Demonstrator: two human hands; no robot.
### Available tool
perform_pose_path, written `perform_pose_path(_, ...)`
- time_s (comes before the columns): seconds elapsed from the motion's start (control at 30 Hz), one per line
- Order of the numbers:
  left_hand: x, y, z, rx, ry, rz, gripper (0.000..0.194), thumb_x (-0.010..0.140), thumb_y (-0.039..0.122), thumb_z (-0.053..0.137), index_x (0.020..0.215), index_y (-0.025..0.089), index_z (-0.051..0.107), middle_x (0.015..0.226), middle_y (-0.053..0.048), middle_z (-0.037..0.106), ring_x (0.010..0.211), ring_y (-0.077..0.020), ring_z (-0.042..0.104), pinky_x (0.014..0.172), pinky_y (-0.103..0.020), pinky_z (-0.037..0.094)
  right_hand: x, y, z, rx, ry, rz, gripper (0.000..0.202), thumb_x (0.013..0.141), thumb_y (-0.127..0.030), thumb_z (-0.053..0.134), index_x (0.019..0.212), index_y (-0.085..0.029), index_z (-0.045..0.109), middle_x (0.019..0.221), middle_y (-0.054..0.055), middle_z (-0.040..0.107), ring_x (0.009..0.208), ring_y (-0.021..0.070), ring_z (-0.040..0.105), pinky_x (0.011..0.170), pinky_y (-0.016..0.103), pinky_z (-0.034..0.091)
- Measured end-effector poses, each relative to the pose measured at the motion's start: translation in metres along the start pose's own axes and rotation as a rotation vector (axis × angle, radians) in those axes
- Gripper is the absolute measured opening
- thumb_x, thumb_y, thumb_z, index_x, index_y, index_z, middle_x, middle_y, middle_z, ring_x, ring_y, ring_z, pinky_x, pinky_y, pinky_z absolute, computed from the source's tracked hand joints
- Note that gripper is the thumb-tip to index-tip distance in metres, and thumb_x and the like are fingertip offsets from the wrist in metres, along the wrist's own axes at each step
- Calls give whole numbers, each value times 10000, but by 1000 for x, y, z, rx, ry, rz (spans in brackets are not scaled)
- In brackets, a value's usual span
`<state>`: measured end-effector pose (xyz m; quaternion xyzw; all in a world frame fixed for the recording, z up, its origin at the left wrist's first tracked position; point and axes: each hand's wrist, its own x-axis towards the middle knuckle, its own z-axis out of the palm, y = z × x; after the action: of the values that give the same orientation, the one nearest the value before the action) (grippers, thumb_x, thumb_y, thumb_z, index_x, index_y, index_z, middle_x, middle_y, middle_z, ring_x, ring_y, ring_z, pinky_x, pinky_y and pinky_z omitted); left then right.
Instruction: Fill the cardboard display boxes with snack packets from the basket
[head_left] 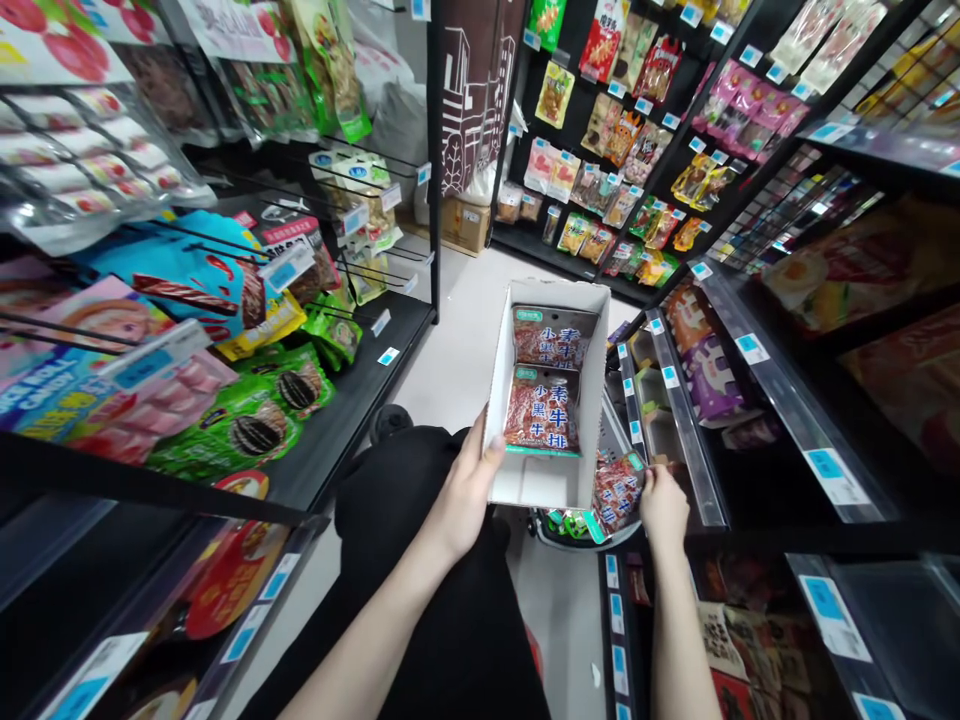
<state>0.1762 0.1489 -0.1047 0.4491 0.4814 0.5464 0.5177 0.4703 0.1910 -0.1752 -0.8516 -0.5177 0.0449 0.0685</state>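
Left hand clamps the white carton at its seven o'clock wall while the right hand, at four o'clock, pinches a red snack packet; keeping the carton level seems wise.

Hidden: lower part of red snack packet behind white box | right hand fingertips, behind that packet | Cut off: both forearms, bottom edge below box | Blurred: shelf goods right of box

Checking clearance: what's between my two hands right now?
In the head view, the white carton in the left hand, and the red snack packet in the right hand.
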Motion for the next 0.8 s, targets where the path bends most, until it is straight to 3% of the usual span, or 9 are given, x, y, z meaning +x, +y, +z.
perform_pose_path(0.13,1,-1,0,25,-7,15,678,916,595,390,1478,229,294,1543,-34,322,1432,-229,247,1193,-348,175,18,10,36,130,-48,49,306,864,-221,411,1019,-127,658,910,150,699,853,244,668,752,331,458)
perform_pose_path(0.27,1,-2,0,101,-26,15,685,913,609,373,1480,234,286,1558,-26,287,1444,-226,210,1204,-376,133,23,13,32,341,15,-3,368,850,-290,398,1060,-110,641,967,159,701,859,252,675,769,354,487)
perform_pose_path(0.37,0,-3,1,185,-66,17,676,920,602,357,1488,249,261,1563,-28,271,1449,-218,193,1203,-379,133,9,0,-6,544,120,-147,417,896,-398,374,1144,-143,591,1055,125,688,849,217,673,783,343,502)
perform_pose_path(0.47,-1,-4,2,297,-108,42,657,931,585,340,1491,256,245,1563,-31,266,1446,-204,200,1200,-373,141,-18,-30,-60,729,460,-450,321,907,-387,468,1108,-175,600,1060,99,673,931,201,647,842,341,489)
perform_pose_path(0.53,-3,-3,3,374,-142,70,636,941,566,325,1492,263,238,1554,-35,281,1433,-202,231,1193,-381,165,-36,-56,-93,633,645,-686,210,903,-315,526,1042,-186,617,988,76,674,919,183,632,837,317,480)
perform_pose_path(0.57,-3,-3,3,412,-155,80,628,944,558,317,1493,264,234,1550,-39,286,1427,-204,245,1188,-390,178,-44,-70,-105,539,653,-806,185,908,-295,529,1030,-187,615,966,72,675,921,181,624,834,310,476)
perform_pose_path(0.63,-4,-2,5,497,-160,83,617,948,544,309,1494,267,231,1544,-47,292,1414,-220,269,1178,-420,198,-57,-95,-120,282,559,-952,187,908,-293,537,1036,-175,604,961,82,674,913,200,610,810,322,474)
perform_pose_path(0.7,-5,-2,6,587,-148,69,602,951,525,301,1493,273,234,1541,-48,292,1403,-246,284,1168,-462,207,-68,-119,-121,7,402,-936,222,874,-314,583,1018,-147,601,949,109,665,917,249,590,804,369,468)
perform_pose_path(0.8,-6,-2,6,655,-152,59,574,958,481,280,1491,270,242,1537,-52,296,1392,-258,302,1157,-488,220,-78,-145,-106,-250,203,-879,312,786,-333,663,986,-99,612,918,148,639,911,306,567,858,454,443)
